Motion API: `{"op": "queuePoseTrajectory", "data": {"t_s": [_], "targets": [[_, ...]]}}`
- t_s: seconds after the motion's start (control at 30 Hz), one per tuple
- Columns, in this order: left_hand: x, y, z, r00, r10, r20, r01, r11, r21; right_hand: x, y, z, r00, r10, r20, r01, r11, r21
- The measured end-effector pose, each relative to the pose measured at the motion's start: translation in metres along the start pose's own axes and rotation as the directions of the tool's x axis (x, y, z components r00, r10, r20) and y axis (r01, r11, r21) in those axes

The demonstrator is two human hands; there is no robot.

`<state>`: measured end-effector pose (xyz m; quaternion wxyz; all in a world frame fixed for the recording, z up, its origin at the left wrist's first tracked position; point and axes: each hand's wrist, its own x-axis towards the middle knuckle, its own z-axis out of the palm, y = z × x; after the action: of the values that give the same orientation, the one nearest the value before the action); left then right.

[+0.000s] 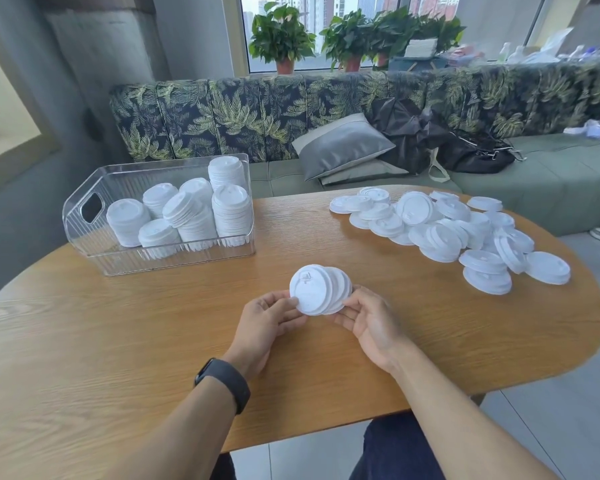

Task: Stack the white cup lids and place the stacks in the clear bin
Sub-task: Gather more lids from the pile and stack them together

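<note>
We pinch a short lid stack (pixel 321 290) between our left hand (pixel 270 318) and right hand (pixel 370 322) above the desk (pixel 153 341), fingers curled round its rims.

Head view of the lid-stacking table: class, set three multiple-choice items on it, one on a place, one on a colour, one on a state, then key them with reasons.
1. Where is the clear bin?
A. left on the table
B. on the sofa
C. on the floor

2. What colour are the loose lids?
A. black
B. white
C. green

3. How is the held stack supported?
A. lying alone
B. one hand
C. both hands

Key: 1 A, it stands on the wood at left. 2 B, the pile is white. 3 C, left hand and right hand grip it.
</note>
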<state>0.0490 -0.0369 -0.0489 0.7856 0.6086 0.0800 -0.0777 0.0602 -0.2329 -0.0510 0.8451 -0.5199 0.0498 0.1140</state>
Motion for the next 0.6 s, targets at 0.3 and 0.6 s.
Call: {"op": "queuePoseTrajectory", "data": {"t_s": [0.3, 0.6], "targets": [[-0.0045, 0.0043, 0.003, 1.0, -0.019, 0.02, 0.018, 1.0, 0.023, -0.0039, -0.0019, 0.0054, 1.0, 0.008, -0.006, -0.008, 1.0, -0.016], [-0.0052, 0.004, 0.0035, 1.0, -0.009, -0.007, 0.009, 1.0, 0.001, -0.0051, -0.0021, 0.0083, 0.998, -0.014, -0.063, 0.018, 0.998, 0.064]]}}
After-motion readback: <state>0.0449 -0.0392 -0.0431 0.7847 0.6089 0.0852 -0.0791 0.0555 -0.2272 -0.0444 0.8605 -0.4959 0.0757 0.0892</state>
